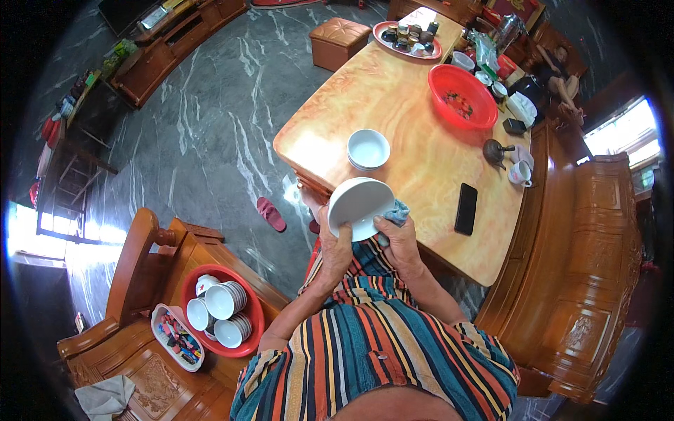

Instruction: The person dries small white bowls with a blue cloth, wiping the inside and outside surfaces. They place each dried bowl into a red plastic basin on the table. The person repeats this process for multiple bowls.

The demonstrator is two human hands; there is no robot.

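Observation:
Tilted up in front of me is a white bowl point(357, 203), gripped between both hands over the table's near edge. My left hand point(338, 247) holds its lower left rim, thumb inside. My right hand point(399, 240) pinches the right side of the rim, together with a crumpled blue-grey cloth point(397, 212). Just beyond, a small stack of white bowls point(368, 149) stands on the marbled tabletop point(316, 126). To my lower left, a red basin point(258, 319) on the wooden bench holds several stacks of white bowls point(220, 302).
A black phone point(465, 208) lies on the table's right side, near a white mug point(519, 173) and a dark teapot point(495, 151). Farther off are a red bowl-shaped basin point(442, 77) and a tray of jars point(379, 33). A white basket point(160, 319) sits beside the bench basin. Someone sits point(558, 74) at far right.

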